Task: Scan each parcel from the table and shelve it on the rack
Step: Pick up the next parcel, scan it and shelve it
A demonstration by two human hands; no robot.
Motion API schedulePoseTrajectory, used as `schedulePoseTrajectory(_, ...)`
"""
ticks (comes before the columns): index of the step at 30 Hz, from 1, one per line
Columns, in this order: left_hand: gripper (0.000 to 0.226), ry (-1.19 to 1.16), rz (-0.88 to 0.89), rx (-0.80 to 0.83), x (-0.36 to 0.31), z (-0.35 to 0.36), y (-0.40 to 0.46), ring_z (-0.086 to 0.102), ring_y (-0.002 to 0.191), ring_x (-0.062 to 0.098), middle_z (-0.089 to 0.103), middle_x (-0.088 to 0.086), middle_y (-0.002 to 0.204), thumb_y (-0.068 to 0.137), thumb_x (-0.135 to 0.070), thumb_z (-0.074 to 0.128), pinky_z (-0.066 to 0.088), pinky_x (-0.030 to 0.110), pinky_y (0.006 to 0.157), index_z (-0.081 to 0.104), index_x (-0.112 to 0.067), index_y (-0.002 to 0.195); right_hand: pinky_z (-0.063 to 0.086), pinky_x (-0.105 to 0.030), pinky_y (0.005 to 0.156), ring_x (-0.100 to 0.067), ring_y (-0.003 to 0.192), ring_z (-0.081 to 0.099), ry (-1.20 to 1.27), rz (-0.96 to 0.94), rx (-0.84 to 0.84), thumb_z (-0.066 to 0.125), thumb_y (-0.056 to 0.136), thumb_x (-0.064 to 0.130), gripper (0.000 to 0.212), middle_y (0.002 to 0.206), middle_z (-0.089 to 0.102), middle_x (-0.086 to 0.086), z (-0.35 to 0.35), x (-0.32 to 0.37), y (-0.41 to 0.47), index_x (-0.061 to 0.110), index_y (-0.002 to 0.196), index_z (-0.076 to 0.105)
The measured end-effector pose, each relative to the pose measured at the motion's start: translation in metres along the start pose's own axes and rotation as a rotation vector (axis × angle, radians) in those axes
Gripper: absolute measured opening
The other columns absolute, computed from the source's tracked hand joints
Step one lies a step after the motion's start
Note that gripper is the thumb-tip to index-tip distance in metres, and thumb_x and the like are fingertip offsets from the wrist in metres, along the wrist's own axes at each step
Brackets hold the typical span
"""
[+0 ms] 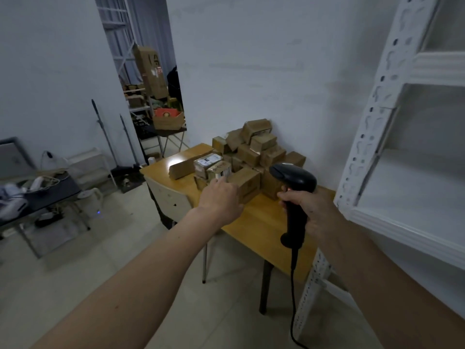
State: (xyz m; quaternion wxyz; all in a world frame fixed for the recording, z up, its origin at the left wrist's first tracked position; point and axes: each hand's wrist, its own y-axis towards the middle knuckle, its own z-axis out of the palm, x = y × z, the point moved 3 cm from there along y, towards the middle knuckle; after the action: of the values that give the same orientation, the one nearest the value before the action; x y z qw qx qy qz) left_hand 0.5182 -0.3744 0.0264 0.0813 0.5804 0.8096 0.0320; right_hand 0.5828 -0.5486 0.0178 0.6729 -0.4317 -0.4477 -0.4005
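A heap of brown cardboard parcels (254,152) covers the far part of the wooden table (261,222), stacked against the wall. My left hand (221,200) stretches out over the table's near edge, fingers apart, its fingertips at a small labelled parcel (221,171) in the front row; it holds nothing. My right hand (305,210) grips the handle of a black corded barcode scanner (293,182), whose head points left toward the parcels. The white metal rack (402,152) stands at the right, its visible shelves bare.
A long flat carton (182,167) lies on the table's left side. A pale chair (171,200) is tucked under the table. At the left stands a dark bench with cables and devices (37,192). A doorway (151,96) opens to a room with more boxes.
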Motion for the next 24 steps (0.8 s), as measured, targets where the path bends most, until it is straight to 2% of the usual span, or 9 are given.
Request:
schedulePoseTrajectory(4,0.041,-0.011,-0.039,0.033,0.031,0.010,0.017,0.045,0.120,0.025,0.048,0.007,0.131,0.090,-0.039,0.061,0.044,0.036,0.092,0.058,-0.018,0.126,0.053,-0.037,0.077,-0.023,0.070,0.064,-0.006,0.009,-0.012,0.074,0.070,-0.009,0.015,0.066,0.068,-0.006,0.025,-0.012,0.027,0.004,0.078,0.069)
schedulePoseTrajectory(8,0.044,0.012,-0.051,0.073,0.054,0.026,0.041,0.046,0.119,0.024,0.050,0.007,0.130,0.088,-0.042,0.063,0.044,0.035,0.092,0.057,-0.018,0.126,0.052,-0.039,0.083,-0.023,0.073,0.063,-0.024,0.070,0.000,0.073,0.072,-0.008,0.015,0.075,0.067,-0.009,0.048,-0.028,0.058,0.004,0.079,0.068)
schedulePoseTrajectory(16,0.046,-0.007,-0.086,0.147,0.097,0.065,0.125,0.045,0.120,0.025,0.048,0.007,0.130,0.088,-0.042,0.063,0.043,0.034,0.091,0.055,-0.020,0.128,0.051,-0.039,0.078,-0.026,0.077,0.062,-0.083,0.111,-0.009,0.072,0.073,-0.007,0.016,0.080,0.067,-0.012,0.087,-0.045,0.143,0.004,0.083,0.067)
schedulePoseTrajectory(22,0.050,-0.021,-0.115,0.210,0.114,0.095,0.199,0.047,0.113,0.025,0.049,0.007,0.124,0.087,-0.045,0.063,0.044,0.033,0.085,0.052,-0.021,0.130,0.047,-0.033,0.061,-0.025,0.066,0.060,-0.111,0.169,-0.024,0.070,0.072,-0.011,0.014,0.068,0.063,-0.012,0.108,-0.056,0.213,0.002,0.074,0.065)
schedulePoseTrajectory(24,0.053,-0.030,-0.122,0.222,0.122,0.108,0.217,0.047,0.115,0.025,0.048,0.008,0.126,0.087,-0.046,0.063,0.044,0.034,0.086,0.050,-0.022,0.132,0.047,-0.033,0.060,-0.025,0.067,0.061,-0.116,0.184,-0.023,0.071,0.071,-0.010,0.014,0.069,0.064,-0.012,0.114,-0.062,0.233,0.002,0.076,0.066)
